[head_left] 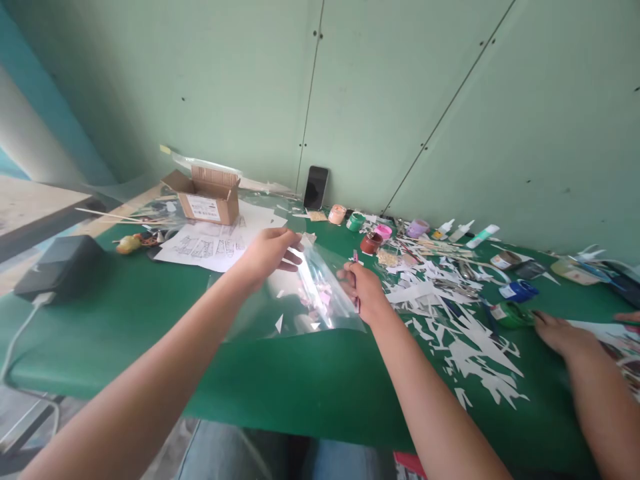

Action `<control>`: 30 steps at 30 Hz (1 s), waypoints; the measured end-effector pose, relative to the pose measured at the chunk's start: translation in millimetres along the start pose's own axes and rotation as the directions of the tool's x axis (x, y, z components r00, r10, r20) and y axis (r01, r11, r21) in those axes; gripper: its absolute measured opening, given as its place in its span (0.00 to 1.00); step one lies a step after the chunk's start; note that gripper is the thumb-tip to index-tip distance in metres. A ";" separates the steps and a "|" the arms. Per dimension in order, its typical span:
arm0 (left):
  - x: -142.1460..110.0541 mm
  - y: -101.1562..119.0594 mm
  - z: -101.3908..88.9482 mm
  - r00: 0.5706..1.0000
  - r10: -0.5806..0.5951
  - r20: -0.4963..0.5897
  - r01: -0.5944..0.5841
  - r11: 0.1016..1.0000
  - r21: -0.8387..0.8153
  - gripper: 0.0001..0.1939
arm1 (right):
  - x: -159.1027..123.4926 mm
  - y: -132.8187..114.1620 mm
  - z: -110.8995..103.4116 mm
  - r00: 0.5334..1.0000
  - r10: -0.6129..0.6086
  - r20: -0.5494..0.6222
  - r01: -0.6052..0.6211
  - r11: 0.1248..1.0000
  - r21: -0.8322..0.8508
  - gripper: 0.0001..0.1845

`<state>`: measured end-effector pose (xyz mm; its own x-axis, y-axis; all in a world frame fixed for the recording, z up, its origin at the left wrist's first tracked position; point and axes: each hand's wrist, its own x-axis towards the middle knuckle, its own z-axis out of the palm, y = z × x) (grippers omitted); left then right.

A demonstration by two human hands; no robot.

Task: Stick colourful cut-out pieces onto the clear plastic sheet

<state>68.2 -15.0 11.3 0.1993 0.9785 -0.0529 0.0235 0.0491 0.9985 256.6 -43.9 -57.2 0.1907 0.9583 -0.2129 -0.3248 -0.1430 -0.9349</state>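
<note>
Left grip (274,252): at the clear sheet's (295,300) upper edge; I cannot tell if I pinch it.
Right grip (365,288): closed around my slim pink tool (356,257).
Sheet: between my grips, over the bench (130,327).

pale green panelled wall (225,80) with dark seams behind a green-topped table (310,393)

Desk layout, box to paper scraps

At the left of the frame, a cardboard box (213,200) stands on the desk (145,307), behind printed sheets (213,247). A phone (316,188) leans against the wall (240,80) at upper centre. Paint jars (371,243) sit right of it, near the desk's back edge. A clear sheet (295,320) lies at centre, left of paper scraps (475,353).
</note>
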 end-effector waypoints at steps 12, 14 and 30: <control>-5.9 -45.3 -3.0 0.994 -0.076 -0.078 0.033 0.892 -0.450 0.04 | -21.5 0.6 -17.7 0.993 0.028 -0.111 -0.003 0.977 0.214 0.09; -8.7 -41.1 -8.6 0.997 -0.040 -0.072 0.004 0.895 -0.446 0.04 | -16.2 6.3 -23.1 0.990 0.030 -0.135 -0.003 0.981 0.194 0.11; -51.4 59.5 -73.2 0.932 0.174 -0.318 -0.313 0.830 -0.462 0.11 | -4.4 0.2 -20.6 0.985 0.043 -0.169 -0.002 0.972 0.236 0.14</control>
<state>-12.4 -47.7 74.4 -0.1222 0.9841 0.1286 -0.4958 -0.1728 0.8511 274.8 -53.2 -62.3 0.3301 0.8958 -0.2977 -0.5345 -0.0826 -0.8411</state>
